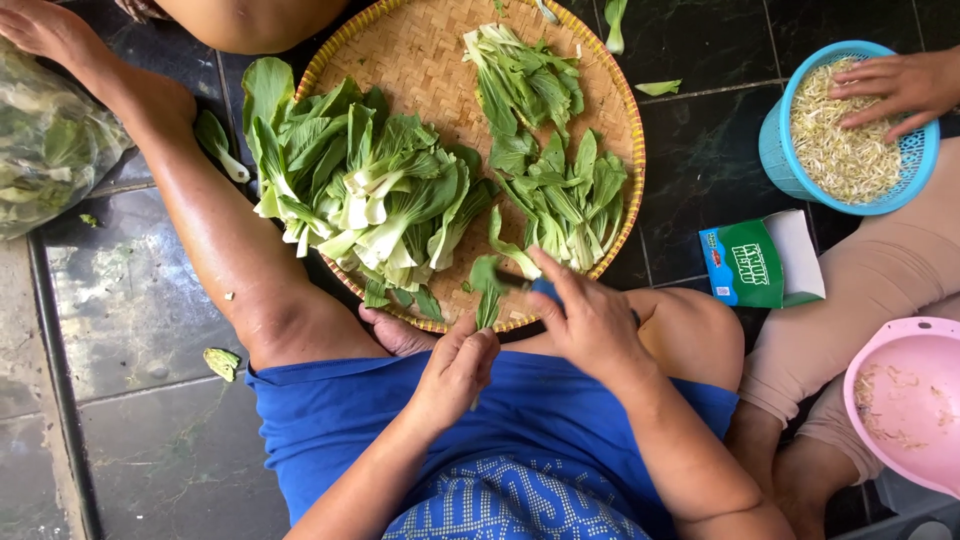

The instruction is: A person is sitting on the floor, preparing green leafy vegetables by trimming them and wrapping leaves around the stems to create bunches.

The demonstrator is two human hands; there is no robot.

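Head view: a green leaf stalk (pixel 487 290) stands at the near edge of the woven round tray (pixel 420 50), its lower end gripped in the left hand (pixel 455 372), whose fingers are curled tight around it. The right hand (pixel 590 325) sits just beside it, fingers closed on a blue-handled tool (pixel 545 290) whose working end touches the stalk; the blade itself cannot be made out. On the tray, a large heap of leafy greens (pixel 370 190) lies toward the left edge, and a smaller heap of cut leaves (pixel 560 190) lies toward the right edge. The tray rests on a dark tiled floor (pixel 700 170), overlapping the person's knees. On the floor, right of the tray, lies a green and white carton (pixel 755 262). At the far right, another person's hand (pixel 895 90) rests in a blue basket (pixel 775 140) of bean sprouts (pixel 840 150). A pink colander (pixel 905 400) sits at the lower right. A clear bag of greens (pixel 50 140) lies at the left edge.
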